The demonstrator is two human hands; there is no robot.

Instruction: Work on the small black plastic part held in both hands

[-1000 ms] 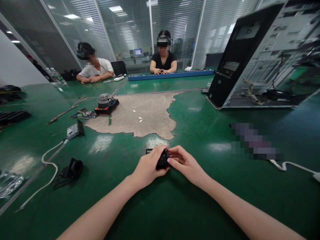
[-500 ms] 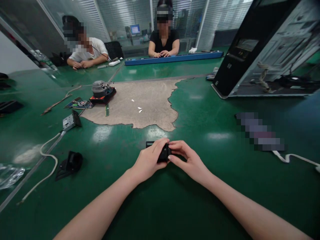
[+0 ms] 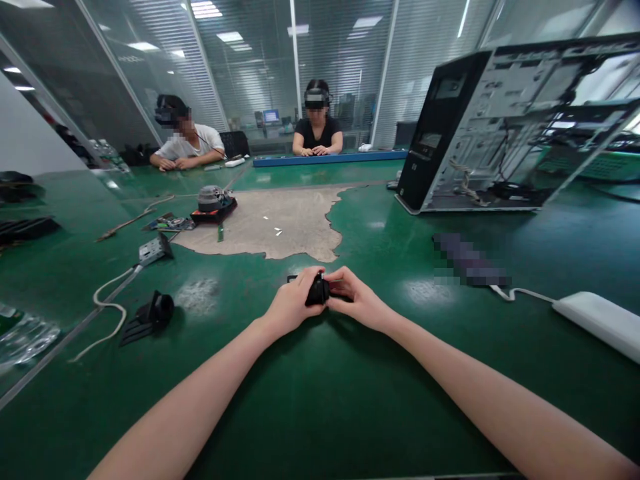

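Note:
A small black plastic part (image 3: 317, 292) is between my hands, just above or on the green table; which of these I cannot tell. My left hand (image 3: 290, 301) wraps round it from the left, and a slotted black edge sticks out behind the fingers. On its right side, the thumb and fingertips of my right hand (image 3: 356, 300) pinch the part's rounded end. My fingers cover much of its shape. A black plastic piece with a round end and flat slotted base (image 3: 154, 315) lies to the left.
A metal bracket (image 3: 154, 249), white cable (image 3: 113, 305), circuit board (image 3: 170, 222) and cooling fan (image 3: 213, 200) lie left. An opened computer case (image 3: 440, 140) stands right, near a blurred phone-like object (image 3: 470, 260) and white power strip (image 3: 600, 320). Two people sit opposite, behind a blue bar (image 3: 330, 159).
My view has tilted up and shifted, so more of the room and the white power strip show. Both hands stay on the black part, its rounded end now more visible toward my right fingers.

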